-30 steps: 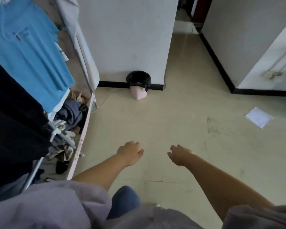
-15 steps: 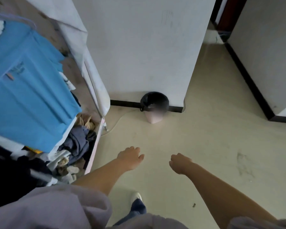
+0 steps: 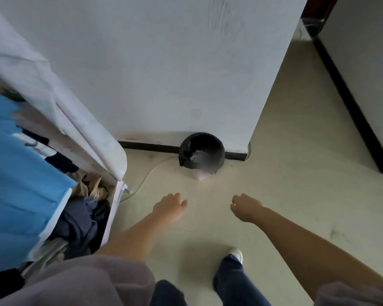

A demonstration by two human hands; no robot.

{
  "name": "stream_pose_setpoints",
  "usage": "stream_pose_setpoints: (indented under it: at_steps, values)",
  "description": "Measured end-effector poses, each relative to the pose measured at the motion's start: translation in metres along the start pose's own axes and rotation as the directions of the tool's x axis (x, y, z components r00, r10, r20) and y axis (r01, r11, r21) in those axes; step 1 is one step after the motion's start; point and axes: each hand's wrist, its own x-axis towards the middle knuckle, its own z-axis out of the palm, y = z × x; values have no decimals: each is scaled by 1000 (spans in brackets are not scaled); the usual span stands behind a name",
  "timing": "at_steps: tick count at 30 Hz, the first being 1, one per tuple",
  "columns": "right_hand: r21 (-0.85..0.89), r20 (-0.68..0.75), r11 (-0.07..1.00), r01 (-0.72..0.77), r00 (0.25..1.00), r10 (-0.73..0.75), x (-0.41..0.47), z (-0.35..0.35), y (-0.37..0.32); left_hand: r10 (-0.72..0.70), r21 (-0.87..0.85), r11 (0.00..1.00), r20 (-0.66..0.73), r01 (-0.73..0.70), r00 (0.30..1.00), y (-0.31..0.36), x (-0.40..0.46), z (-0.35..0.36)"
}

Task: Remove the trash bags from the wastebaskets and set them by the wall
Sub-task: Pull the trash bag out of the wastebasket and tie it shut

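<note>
A small pink wastebasket (image 3: 201, 176) stands on the floor against the white wall (image 3: 164, 74). A black trash bag (image 3: 200, 153) lines it and is folded over its rim. My left hand (image 3: 169, 208) is held out low, short of the basket and to its left, fingers loosely curled and holding nothing. My right hand (image 3: 244, 206) reaches forward to the basket's right, also loosely curled and holding nothing. Neither hand touches the bag.
A fabric wardrobe (image 3: 60, 138) with a blue shirt (image 3: 20, 173) and a heap of clothes (image 3: 84, 217) fills the left. A thin white cable (image 3: 146, 180) runs along the floor. A corridor (image 3: 296, 107) leads off to the right. My foot (image 3: 236, 256) is on the floor.
I have walked closer to the wastebasket, which now looks larger and nearer. Both hands stay held out in front, holding nothing.
</note>
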Motion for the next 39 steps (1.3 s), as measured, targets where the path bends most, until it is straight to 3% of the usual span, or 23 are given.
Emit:
stream_pose_setpoints:
  at_steps: [7,11,16,18,20,24,28,31,33,35,39]
  values:
    - [43,75,998,-39,997,35,133,-14,25,-73,-202,976,55,82,996,1,124,19]
    - [290,38,955,-64,998,55,245,34,24,-77,-362,927,69,97,995,-10,233,71]
    - [586,47,802,-110,994,103,374,106,20,-88,-555,825,57,105,994,-27,361,148]
    - [715,25,689,-115,990,139,417,121,19,-113,-712,691,62,123,992,-34,401,167]
    - [839,20,531,-117,983,185,452,131,17,-138,-860,486,100,156,985,-38,439,179]
    - [977,-32,211,-10,980,194,509,156,22,-93,-983,140,108,121,990,-48,507,197]
    - [984,-82,-137,109,978,191,540,164,25,75,-957,-277,71,89,995,-49,541,202]
    - [905,-120,-374,204,964,237,543,152,26,90,-848,-527,6,53,996,-45,546,192]
    - [875,-113,-433,219,960,257,539,154,25,106,-831,-552,2,60,994,-43,539,194]
    - [883,-104,-424,203,964,246,536,166,29,141,-861,-504,2,74,990,-49,535,204]
    - [951,-136,-252,182,972,191,530,178,47,175,-922,-375,30,94,984,-69,533,206]
